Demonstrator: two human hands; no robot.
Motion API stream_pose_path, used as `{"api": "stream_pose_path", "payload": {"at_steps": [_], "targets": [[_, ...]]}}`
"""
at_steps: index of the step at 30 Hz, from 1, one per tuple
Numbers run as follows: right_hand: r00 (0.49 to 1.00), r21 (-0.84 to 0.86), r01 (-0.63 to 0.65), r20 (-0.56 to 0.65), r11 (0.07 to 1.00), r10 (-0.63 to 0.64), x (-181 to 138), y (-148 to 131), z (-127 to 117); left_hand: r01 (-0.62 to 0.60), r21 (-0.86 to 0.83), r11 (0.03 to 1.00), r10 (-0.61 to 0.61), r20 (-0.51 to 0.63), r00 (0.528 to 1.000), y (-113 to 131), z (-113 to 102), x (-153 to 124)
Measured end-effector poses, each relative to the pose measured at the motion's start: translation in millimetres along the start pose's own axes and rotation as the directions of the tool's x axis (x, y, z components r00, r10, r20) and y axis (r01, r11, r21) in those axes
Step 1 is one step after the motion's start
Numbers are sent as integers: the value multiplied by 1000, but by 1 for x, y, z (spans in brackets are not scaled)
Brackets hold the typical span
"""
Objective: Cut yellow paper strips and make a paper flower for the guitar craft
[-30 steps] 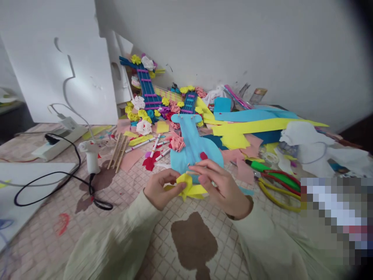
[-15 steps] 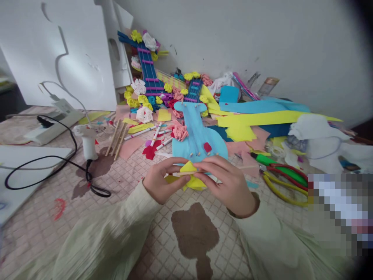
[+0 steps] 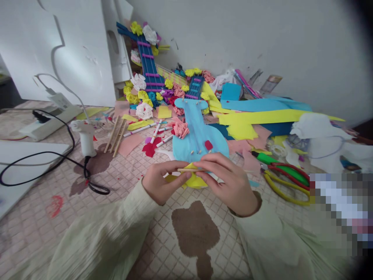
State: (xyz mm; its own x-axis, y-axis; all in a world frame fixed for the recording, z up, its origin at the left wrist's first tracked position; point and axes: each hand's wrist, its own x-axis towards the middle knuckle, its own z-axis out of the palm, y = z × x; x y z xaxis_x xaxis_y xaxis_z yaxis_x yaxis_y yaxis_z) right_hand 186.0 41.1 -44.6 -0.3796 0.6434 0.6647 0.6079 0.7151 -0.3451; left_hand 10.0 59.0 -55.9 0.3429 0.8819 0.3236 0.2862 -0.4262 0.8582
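Note:
Between my two hands is a thin wooden stick (image 3: 188, 170), held level, with a small piece of yellow paper (image 3: 191, 165) at it. My left hand (image 3: 163, 179) pinches the stick and paper from the left, thumb below. From the right, my right hand (image 3: 227, 182) grips the same stick and paper with thumb and fingertips. More yellow paper (image 3: 196, 182) shows just beneath my fingers. Right behind my hands lies a light blue guitar-shaped cutout (image 3: 190, 134) with a pink crumpled-paper flower (image 3: 181, 130) on its left edge and a small red piece on its body.
On the left stand a white glue gun (image 3: 87, 138) with a black cord and a power strip (image 3: 43, 120). Bamboo sticks (image 3: 115, 136) lie beside it. Red and yellow scissors (image 3: 287, 182) rest at right. Paper flowers and dark blue guitar necks (image 3: 149, 66) lean at the back.
The yellow paper's raised point has come down against the stick, folded or rolled over it. Both hands stay in nearly the same place.

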Motion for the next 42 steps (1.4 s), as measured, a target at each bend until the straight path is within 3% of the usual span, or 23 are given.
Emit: {"api": "stream_pose_path", "payload": {"at_steps": [4,12,19,24,33,39,42], "targets": [[1000,2,-30,-6,1000,30,-3,2,1,-25,35,999,24,26,999,1,-1,-1],[999,-59,30,-14,998,-30,-2,3,-1,0,82,997,4,-50,999,-1,0,-1],[997,128,-81,11,988,81,-1,1,-1,22,92,996,-18,-41,999,5,-1,-2],[997,162,-81,20,983,79,-1,0,0,17,67,998,-15,-27,1000,5,-2,-1],[998,133,-55,10,990,54,-1,-2,-1,-75,154,985,80,-30,996,3,-4,0],[999,147,-47,27,988,43,-2,-1,-1,-263,234,936,270,1,963,5,-9,1],[998,153,-45,40,987,39,-2,-2,0,-296,240,925,295,38,955,6,-10,2]]}}
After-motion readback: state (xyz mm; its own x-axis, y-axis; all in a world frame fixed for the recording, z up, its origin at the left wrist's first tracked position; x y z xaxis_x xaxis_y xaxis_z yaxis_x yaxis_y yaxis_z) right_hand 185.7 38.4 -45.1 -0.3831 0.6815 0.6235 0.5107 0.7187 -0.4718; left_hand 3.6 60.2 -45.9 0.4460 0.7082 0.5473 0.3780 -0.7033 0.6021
